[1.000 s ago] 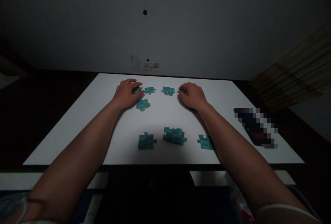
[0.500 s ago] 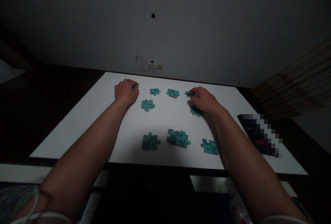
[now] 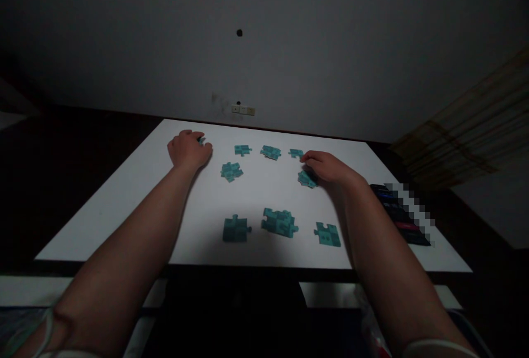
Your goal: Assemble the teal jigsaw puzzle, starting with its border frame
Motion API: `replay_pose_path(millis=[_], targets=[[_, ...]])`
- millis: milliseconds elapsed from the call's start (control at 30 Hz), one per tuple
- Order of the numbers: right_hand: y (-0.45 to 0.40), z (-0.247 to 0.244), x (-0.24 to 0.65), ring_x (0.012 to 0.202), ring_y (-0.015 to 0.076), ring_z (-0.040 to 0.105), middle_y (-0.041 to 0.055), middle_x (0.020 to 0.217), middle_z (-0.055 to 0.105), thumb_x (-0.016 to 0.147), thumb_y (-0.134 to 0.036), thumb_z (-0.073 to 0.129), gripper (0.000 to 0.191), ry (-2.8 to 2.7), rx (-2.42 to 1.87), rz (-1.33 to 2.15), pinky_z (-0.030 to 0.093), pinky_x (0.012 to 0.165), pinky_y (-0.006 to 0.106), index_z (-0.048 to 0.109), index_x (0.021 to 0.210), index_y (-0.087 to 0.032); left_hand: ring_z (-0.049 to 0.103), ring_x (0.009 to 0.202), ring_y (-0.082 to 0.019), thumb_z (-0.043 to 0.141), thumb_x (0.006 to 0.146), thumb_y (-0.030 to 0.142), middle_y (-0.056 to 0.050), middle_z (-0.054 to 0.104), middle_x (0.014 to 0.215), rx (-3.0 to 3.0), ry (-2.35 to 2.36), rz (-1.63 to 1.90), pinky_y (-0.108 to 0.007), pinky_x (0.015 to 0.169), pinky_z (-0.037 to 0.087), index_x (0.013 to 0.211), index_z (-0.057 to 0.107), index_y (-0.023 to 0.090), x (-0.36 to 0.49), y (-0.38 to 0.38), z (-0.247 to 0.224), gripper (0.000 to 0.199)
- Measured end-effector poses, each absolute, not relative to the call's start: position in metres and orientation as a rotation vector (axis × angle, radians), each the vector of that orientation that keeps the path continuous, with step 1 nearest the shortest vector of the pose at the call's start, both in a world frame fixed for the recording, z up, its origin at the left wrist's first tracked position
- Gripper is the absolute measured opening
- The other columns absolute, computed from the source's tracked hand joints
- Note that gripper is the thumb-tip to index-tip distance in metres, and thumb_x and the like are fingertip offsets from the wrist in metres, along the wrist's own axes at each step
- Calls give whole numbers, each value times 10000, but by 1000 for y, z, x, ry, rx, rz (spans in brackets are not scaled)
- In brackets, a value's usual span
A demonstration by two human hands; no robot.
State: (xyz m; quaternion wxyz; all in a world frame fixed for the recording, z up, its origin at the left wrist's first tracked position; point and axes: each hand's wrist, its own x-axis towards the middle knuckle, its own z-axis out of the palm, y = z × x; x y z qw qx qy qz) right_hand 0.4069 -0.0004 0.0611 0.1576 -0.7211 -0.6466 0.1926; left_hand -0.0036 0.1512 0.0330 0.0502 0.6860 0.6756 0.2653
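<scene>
Space has widened between the left hand (image 3: 189,150) and the far left piece (image 3: 242,150) since the earlier frames, while the right hand (image 3: 324,165) has drawn back, baring more of the far right piece (image 3: 295,153) and of the right pile (image 3: 307,179). All these pieces are flat and teal, patched in lighter and darker squares, with rounded knobs and notches. More lie on the smooth white table (image 3: 264,188): far middle pile (image 3: 270,152), left pile (image 3: 231,172), near left piece (image 3: 236,229), near middle pile (image 3: 280,222) and near right piece (image 3: 328,234). Both forearms reach forward from the near edge. The left fingers and thumb curl around a mostly hidden held piece (image 3: 200,141). The right fingers bunch together, tips at the far right piece's edge; whether they pinch it, I cannot tell.
</scene>
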Motion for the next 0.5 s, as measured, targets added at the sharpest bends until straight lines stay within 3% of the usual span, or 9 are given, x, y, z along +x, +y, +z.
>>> replay_pose_path(millis=[167,400,500], targets=[[3,54,404,1133,328,788,165,1285,860,1044,-221,547,334,-1995,-2057,373,581,1024,432,823,1231,-199,626,1443,-496,696,933,412,-198,689,1634,2083,1972,912,-733,1256,479,1455,829,224,-10,157,28,570],[10,59,403,1183,338,796,177,1391,847,1018,-197,604,403,-2075,-2112,338,585,1052,453,823,1356,-201,559,1525,-491,739,935,415,-230,617,1677,1994,1968,883,-711,1290,448,1523,769,180,-11,151,33,634],[-5,79,406,1147,357,812,177,1315,872,1013,-216,625,410,-2021,-2213,379,597,1033,485,835,1365,-210,399,1630,-503,727,978,472,-209,492,1780,2022,1921,1013,-770,1345,314,1591,699,100,-12,140,37,718]])
